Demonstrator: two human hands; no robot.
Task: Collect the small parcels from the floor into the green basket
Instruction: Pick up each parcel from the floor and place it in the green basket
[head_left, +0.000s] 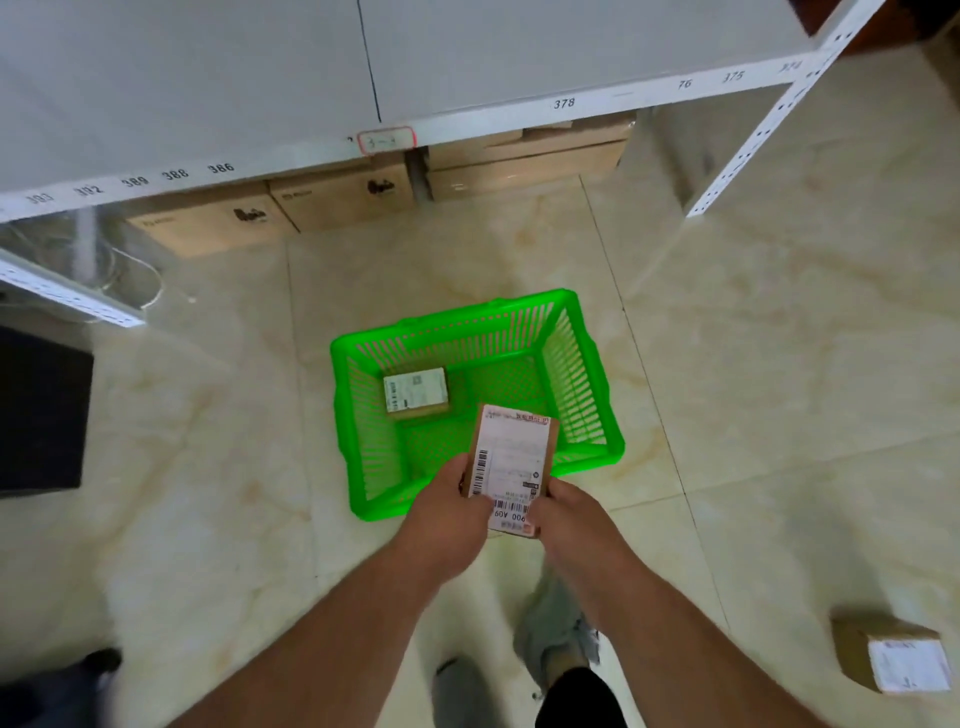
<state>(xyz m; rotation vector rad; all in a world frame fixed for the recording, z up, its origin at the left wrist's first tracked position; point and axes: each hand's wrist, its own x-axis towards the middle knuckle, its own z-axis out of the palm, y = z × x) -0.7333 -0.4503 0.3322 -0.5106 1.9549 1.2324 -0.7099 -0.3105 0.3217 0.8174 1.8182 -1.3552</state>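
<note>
**Parcel held over the basket, ready to drop**

Both hands grip one flat parcel (511, 467) by its near end, left hand (447, 514) and right hand (574, 519) at either side, so its far end reaches over the near rim of the green basket (582, 364). Label up, it seems poised for release. One parcel (415, 397) already lies inside; another (891, 654) waits on the floor (779, 364), well apart to the right.
</note>
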